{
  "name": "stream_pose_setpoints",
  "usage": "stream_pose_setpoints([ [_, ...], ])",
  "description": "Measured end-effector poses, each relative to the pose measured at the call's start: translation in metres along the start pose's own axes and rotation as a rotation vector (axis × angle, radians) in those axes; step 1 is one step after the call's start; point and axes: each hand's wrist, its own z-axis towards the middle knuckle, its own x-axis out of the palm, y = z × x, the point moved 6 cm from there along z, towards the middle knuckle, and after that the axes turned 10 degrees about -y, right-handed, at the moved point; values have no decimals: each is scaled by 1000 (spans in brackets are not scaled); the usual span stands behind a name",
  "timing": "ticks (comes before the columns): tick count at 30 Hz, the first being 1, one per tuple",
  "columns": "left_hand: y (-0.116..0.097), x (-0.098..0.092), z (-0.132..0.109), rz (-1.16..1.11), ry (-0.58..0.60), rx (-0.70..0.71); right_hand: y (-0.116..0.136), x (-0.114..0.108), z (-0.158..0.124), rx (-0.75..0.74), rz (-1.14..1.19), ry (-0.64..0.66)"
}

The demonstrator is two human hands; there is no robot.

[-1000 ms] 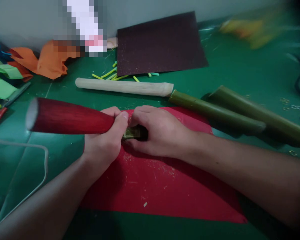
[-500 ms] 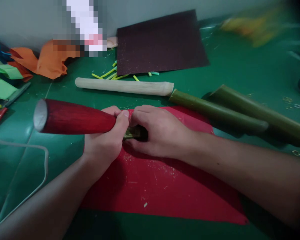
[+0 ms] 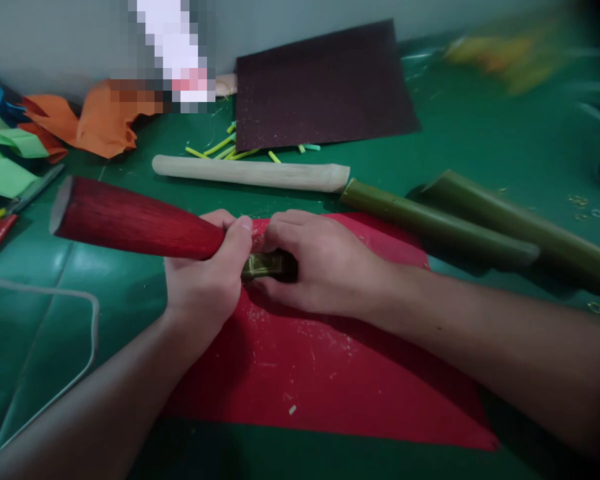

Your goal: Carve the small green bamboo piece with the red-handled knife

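Observation:
My left hand (image 3: 207, 280) is closed around a thick red wooden handle (image 3: 135, 217), which flares toward its pale flat end at the left. Whatever the handle belongs to is hidden behind my fingers. Close by on the right, my right hand (image 3: 325, 260) is closed on a short dark green bamboo piece (image 3: 260, 265), with part of it showing between the hands. Both hands are over a red sheet (image 3: 300, 373) strewn with pale shavings and small chips.
Behind the hands lie a peeled bamboo stick (image 3: 250, 173), two green bamboo lengths (image 3: 440, 217) and a dark brown sheet (image 3: 325, 87). Yellow strips, orange cloth (image 3: 105, 120) and red-handled scissors (image 3: 0, 237) sit left. A white cord (image 3: 94, 327) crosses the green tabletop (image 3: 55, 373).
The red handle's flared end has swung left and up, and my left hand has shifted slightly left. More of the green bamboo piece shows between my hands. My right hand is nearly still.

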Motion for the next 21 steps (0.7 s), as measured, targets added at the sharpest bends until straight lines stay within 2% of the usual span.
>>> stream_pose_setpoints([
  [7,1,4,-2,-13,89,36,2,1,0,-47,-24,-4],
  [13,3,4,-2,25,130,50,1,0,0,-19,-1,4],
  [18,1,2,-1,24,62,37,1,0,0,-5,-3,1],
  [21,2,3,-1,18,62,24,1,1,0,-11,7,-7],
])
